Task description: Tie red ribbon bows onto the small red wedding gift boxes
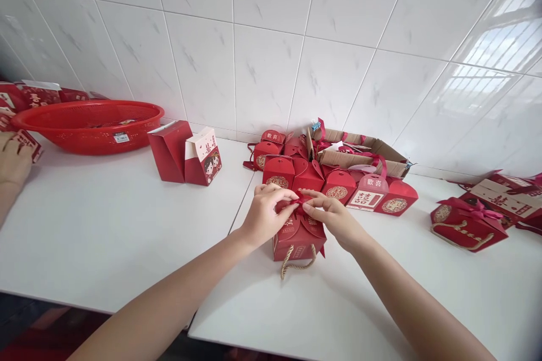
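Note:
In the head view a red gift box (298, 240) stands upright on the white table in front of me. A twisted cord handle (292, 265) droops from its near side. On top of the box, my left hand (271, 208) pinches a red ribbon (300, 201) between thumb and fingers. From the other side, my right hand (332, 214) pinches the same ribbon, its fingertips close to the left ones. The fingers partly cover the ribbon, so the shape of its knot cannot be made out.
Several red boxes (339, 183) stand behind, before a cardboard tray (381, 149) of ribbons. Ribbon-tied boxes (470, 225) sit at right. Two red-and-white boxes (203, 158) and a red plastic basket (97, 144) are left. Another person's hand (14, 161) holds a box at far left.

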Tool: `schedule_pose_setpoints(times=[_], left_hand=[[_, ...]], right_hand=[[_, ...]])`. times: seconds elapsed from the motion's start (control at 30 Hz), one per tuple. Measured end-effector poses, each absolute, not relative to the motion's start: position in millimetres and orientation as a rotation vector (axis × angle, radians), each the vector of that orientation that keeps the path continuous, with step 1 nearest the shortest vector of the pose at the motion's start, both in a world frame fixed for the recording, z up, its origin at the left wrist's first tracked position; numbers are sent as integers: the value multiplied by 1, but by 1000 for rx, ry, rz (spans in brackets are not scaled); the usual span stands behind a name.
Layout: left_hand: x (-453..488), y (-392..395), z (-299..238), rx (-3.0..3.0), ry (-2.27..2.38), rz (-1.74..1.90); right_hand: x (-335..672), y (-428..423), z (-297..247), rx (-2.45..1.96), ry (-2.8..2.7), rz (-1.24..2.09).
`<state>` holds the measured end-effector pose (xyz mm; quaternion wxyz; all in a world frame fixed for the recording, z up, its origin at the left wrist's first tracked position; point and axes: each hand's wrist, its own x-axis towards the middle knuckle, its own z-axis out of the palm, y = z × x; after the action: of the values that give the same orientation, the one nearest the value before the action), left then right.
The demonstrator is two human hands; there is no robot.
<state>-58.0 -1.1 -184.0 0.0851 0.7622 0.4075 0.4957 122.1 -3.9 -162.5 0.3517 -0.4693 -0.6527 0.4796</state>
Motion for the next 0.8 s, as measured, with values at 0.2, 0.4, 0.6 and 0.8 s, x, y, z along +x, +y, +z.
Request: schedule_pose_setpoints(times=[0.2, 0.4, 0.6, 0.8], left_hand=[[-58, 0, -183, 2317, 1185, 1494], [-55, -2, -180, 2259, 1222, 1483], [-60, -12, -174, 2174, 1177, 1324], [-62, -11, -175, 2121, 1172, 1227]], right_hand=[[123, -3, -162, -1163, -1653, 1327], [121, -3, -164, -1082, -1588, 1375], [120, -1, -168, -1094, -1531, 1395], [125, -3, -163, -1128, -1674, 1394]])
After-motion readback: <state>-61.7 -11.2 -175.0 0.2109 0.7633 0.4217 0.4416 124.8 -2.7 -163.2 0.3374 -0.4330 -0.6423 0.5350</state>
